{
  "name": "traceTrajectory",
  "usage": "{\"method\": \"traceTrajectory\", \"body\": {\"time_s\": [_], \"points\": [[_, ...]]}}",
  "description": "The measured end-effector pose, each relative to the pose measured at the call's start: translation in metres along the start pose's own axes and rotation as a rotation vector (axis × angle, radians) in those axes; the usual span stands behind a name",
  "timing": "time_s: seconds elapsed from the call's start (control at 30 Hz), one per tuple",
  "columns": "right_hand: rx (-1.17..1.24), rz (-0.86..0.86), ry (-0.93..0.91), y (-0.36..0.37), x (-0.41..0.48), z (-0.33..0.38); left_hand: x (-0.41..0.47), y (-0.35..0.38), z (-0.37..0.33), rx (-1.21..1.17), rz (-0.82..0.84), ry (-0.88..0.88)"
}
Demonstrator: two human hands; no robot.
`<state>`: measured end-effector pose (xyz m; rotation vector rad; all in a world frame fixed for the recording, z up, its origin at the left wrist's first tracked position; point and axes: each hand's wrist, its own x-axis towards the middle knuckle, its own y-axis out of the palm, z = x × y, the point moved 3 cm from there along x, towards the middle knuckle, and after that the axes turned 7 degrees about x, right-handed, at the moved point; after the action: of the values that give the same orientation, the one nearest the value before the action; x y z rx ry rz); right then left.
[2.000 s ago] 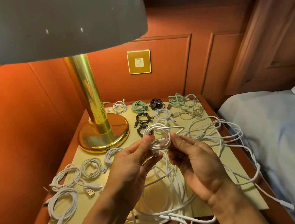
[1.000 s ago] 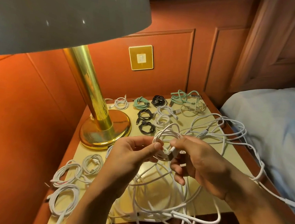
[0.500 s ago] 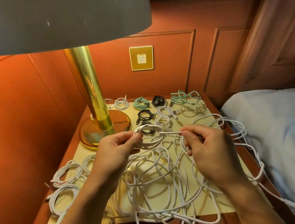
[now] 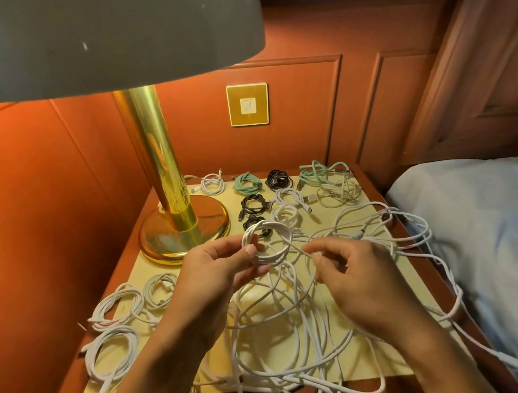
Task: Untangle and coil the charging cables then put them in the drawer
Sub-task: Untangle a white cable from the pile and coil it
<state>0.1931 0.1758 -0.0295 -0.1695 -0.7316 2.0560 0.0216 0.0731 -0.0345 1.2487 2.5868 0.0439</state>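
**A:** From the head camera, where's the cable being worked on?

**B:** Held above the middle of the nightstand. It's a white coil [image 4: 266,241], several turns wound into a neat round ring that stands nearly upright.

**A:** Who holds it?

**B:** The left hand [image 4: 213,274] pinches the ring's lower left edge, thumb in front and fingers behind. The right hand [image 4: 359,283] is just beside it, fingertips closed on the free strand [image 4: 300,250] that runs off the ring's right side. That hand is a bit blurred, so I can't make out the exact finger placement.

**A:** And underneath?

**B:** A loose white tangle [image 4: 286,339] sprawls over the pale yellow mat [image 4: 412,288]. Its long loops cross one another, spill off the front edge, and trail right towards the bed [image 4: 483,231].

**A:** Any already wound?

**B:** Yes. At the back there's a small white bundle [image 4: 211,184], a mint coil [image 4: 248,183], a black coil [image 4: 279,179] and two more black ones [image 4: 252,203] just in front of them. Near the back right corner a mint cable [image 4: 319,172] lies in an untidy heap. Three white bundles [image 4: 119,309] sit at the front left.

**A:** Anything else?

**B:** A brass lamp base [image 4: 182,233] stands on the left of the nightstand, its grey shade [image 4: 109,26] fills the upper left, and there's a gold switch plate [image 4: 247,104] on the wall.
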Motion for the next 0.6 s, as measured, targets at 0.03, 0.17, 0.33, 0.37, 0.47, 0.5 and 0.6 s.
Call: {"method": "traceTrajectory", "body": {"time_s": [0.03,0.17,0.33,0.37,0.47,0.5,0.6], "points": [[-0.009,0.049,0.017,0.003,0.0,0.001,-0.001,0.002,0.001,-0.046,0.014,-0.031],[0.067,0.192,0.082,0.021,0.001,0.004,-0.002,0.012,0.005,-0.176,0.065,-0.101],[0.365,0.153,0.147,0.033,0.001,0.002,-0.003,0.011,0.007,0.023,0.088,-0.093],[0.346,0.13,0.118,0.031,0.002,0.003,-0.002,0.008,0.007,0.112,0.09,-0.073],[0.249,0.078,0.021,0.02,0.003,0.004,-0.003,0.001,0.002,0.303,0.146,-0.015],[0.209,0.074,0.001,0.018,0.003,0.004,-0.004,0.0,-0.001,0.35,0.168,0.01],[0.092,0.062,-0.016,0.016,0.003,0.005,-0.009,-0.001,-0.01,0.471,0.186,0.103]]}}
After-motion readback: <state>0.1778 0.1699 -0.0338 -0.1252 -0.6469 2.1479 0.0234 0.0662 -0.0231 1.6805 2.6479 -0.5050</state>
